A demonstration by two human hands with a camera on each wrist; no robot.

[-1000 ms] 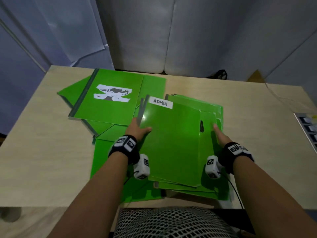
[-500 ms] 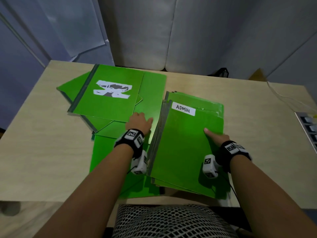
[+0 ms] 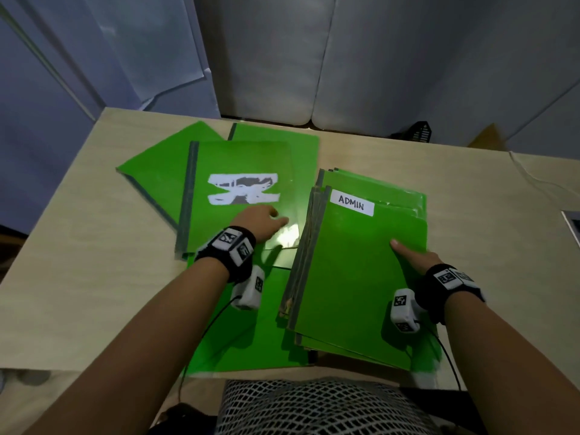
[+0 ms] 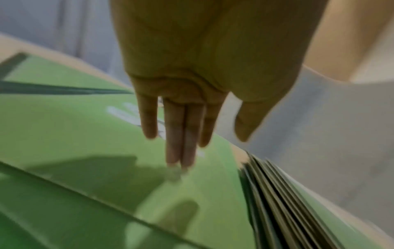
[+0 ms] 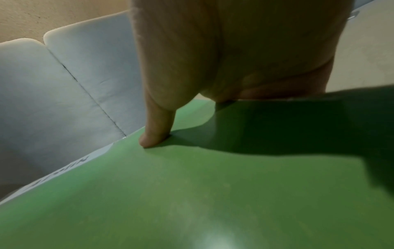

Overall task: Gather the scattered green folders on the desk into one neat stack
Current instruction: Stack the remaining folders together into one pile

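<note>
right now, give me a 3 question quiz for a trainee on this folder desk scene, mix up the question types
1. True or false: the left hand rests on the folder with the torn white label.
2. Multiple choice: what word is on the top folder of the stack under the right hand? A) ADMIN B) SALES C) LEGAL
3. Fill in: the right hand's thumb presses on the ____ of that top folder.

Key
1. True; in the left wrist view its fingers are straight, tips at the cover.
2. A, on its white label.
3. Cover; its other fingers are hidden at the stack's right edge.
</note>
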